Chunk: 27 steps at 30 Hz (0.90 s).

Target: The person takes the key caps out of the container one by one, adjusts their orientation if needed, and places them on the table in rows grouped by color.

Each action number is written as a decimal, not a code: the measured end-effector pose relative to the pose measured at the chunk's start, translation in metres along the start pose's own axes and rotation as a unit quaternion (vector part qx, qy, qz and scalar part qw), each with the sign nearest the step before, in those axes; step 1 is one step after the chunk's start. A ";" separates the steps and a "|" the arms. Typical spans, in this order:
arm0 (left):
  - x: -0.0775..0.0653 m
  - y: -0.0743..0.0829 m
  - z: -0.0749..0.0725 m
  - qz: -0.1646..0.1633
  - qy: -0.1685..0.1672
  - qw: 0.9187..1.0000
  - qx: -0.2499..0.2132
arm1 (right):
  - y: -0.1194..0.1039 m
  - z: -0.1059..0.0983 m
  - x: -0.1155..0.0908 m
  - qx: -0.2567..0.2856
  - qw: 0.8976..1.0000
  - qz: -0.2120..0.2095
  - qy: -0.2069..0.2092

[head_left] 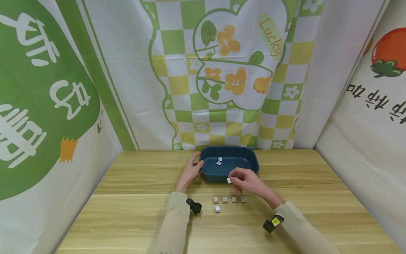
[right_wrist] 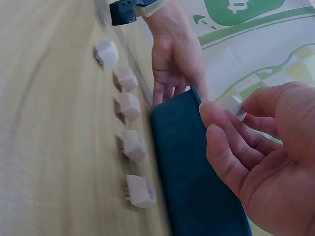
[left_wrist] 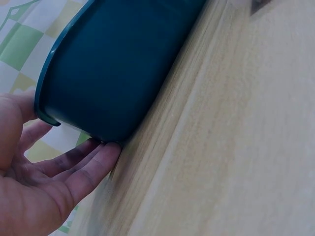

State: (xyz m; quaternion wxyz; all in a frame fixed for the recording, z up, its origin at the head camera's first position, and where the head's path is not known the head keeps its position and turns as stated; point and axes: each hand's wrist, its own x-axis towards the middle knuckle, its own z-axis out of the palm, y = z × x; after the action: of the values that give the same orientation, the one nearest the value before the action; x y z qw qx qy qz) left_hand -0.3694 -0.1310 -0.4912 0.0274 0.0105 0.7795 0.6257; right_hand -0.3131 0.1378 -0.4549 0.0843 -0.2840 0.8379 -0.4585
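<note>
A dark blue plastic basin [head_left: 214,177] stands at the back of the table, with two white keycaps [head_left: 219,163] lying inside toward its left. My left hand [head_left: 190,172] holds the basin's left end; in the left wrist view its fingertips [left_wrist: 110,150] touch the outer wall low down, close to the tabletop. Between thumb and index finger, my right hand [head_left: 248,181] pinches a white keycap [head_left: 229,180] at the basin's front rim. Nearer to me, several keycaps [head_left: 225,200] sit in a row, and a single keycap [head_left: 217,209] lies in front of the row's left end.
The wooden table [head_left: 133,218] extends to both sides of the basin. A checkered curtain [head_left: 228,123] hangs directly behind it, and printed white cloths [head_left: 364,141] close off the left and right. Small black wrist cameras [head_left: 194,206] are strapped at both cuffs.
</note>
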 end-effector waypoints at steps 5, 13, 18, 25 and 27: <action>0.000 0.000 0.000 0.003 0.000 1.000 -0.001 | 0.003 0.007 -0.005 0.021 1.000 0.009 -0.019; 0.000 -0.001 0.000 0.018 -0.005 1.000 -0.002 | 0.004 0.020 -0.015 0.017 0.999 0.033 -0.035; -0.001 0.000 0.000 0.014 -0.007 1.000 -0.008 | 0.004 0.029 -0.022 0.013 0.998 0.040 -0.048; -0.001 0.001 0.000 0.014 -0.006 1.000 -0.001 | 0.003 0.041 -0.029 0.042 0.995 0.066 -0.058; -0.001 0.001 0.000 0.013 -0.005 1.000 0.000 | 0.003 0.044 -0.031 0.041 0.995 0.070 -0.066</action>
State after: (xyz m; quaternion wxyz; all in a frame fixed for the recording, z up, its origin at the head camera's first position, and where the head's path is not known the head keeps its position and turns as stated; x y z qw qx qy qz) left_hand -0.3682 -0.1313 -0.4901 0.0233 0.0236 0.7795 0.6255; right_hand -0.2712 0.1243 -0.4865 0.1830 -0.2506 0.8290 -0.4653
